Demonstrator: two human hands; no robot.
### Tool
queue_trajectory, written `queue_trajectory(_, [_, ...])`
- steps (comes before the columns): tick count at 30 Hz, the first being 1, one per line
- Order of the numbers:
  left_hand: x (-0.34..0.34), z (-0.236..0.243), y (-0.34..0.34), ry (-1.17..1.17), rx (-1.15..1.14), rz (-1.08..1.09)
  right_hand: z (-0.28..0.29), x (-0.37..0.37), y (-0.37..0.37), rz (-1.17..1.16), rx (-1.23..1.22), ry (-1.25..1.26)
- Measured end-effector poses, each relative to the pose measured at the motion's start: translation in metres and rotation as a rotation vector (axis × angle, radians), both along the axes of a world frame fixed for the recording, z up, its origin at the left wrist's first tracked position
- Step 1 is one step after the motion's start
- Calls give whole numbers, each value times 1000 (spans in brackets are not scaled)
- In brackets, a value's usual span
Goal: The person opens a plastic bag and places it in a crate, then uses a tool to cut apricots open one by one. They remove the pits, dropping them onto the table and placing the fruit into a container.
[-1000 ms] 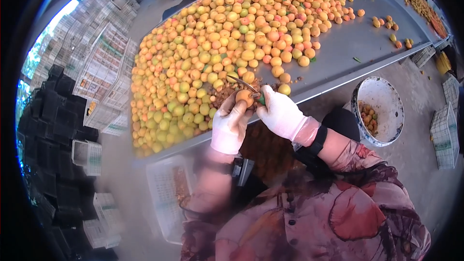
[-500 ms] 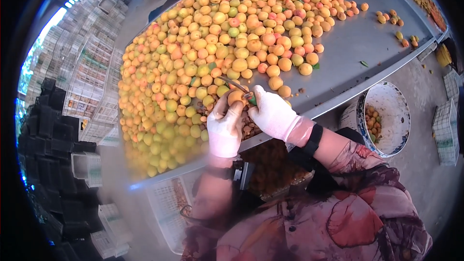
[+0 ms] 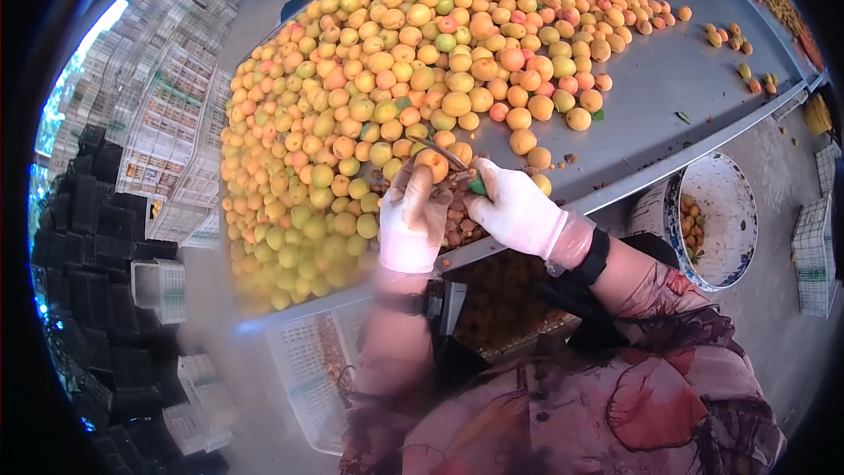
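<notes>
Both my hands wear white gloves and work close together above the near edge of a metal table. My left hand [image 3: 411, 220] is closed on an orange apricot [image 3: 431, 164], holding it up between thumb and fingers; the glove's fingertips are stained brown. In my right hand [image 3: 517, 209] is a small knife [image 3: 477, 186] with a green handle, most of it covered by the fingers. Its thin curved blade lies across the apricot; whether it has cut in, I cannot tell. Brown pits [image 3: 462, 227] lie under my hands.
A large heap of apricots [image 3: 378, 62] covers much of the metal table [image 3: 633, 136]. A white bucket [image 3: 743, 220] with some fruit stands right, below the table edge. A white crate [image 3: 303, 378] sits below left. Crates [image 3: 171, 136] are stacked at the left.
The view has shifted slightly, so the heap appears farther right and lower. The apricot has come up a little, and my right hand with the knife has drawn slightly away from my left.
</notes>
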State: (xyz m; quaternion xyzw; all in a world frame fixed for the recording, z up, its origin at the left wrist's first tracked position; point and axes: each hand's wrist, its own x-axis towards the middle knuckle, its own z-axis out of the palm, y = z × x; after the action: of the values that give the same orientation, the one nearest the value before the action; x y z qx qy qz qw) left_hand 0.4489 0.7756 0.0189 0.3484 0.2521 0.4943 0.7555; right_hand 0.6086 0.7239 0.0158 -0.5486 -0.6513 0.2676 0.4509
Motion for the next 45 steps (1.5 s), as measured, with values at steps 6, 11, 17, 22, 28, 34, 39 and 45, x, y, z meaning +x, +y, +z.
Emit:
queue_trajectory(6, [-2, -1, -3, 73, 16, 4, 7, -3, -5, -11, -156, -158])
queue_trajectory(11, [-10, 5, 0, 414, 277, 3, 13, 6, -7, 56, -190, -308])
queue_trajectory(17, [4, 6, -12, 194, 179, 91, 14, 2, -9, 97, -174, -301])
queue_trajectory(22, [12, 11, -13, -31, 20, -4, 13, -2, -10, 20, -237, -303])
queue_trajectory(28, [3, 8, -19, 871, 488, 158, 15, -12, -11, -5, -240, -318])
queue_trajectory(34, [4, 16, -15, 800, 489, 112, 10, -9, -10, -9, -259, -417])
queue_trajectory(39, [8, -9, -4, 49, -29, 248, 13, -7, -15, 6, -236, -493])
queue_trajectory(45, [-13, 0, 2, 88, 23, 236, 15, 5, -17, -43, -216, -396])
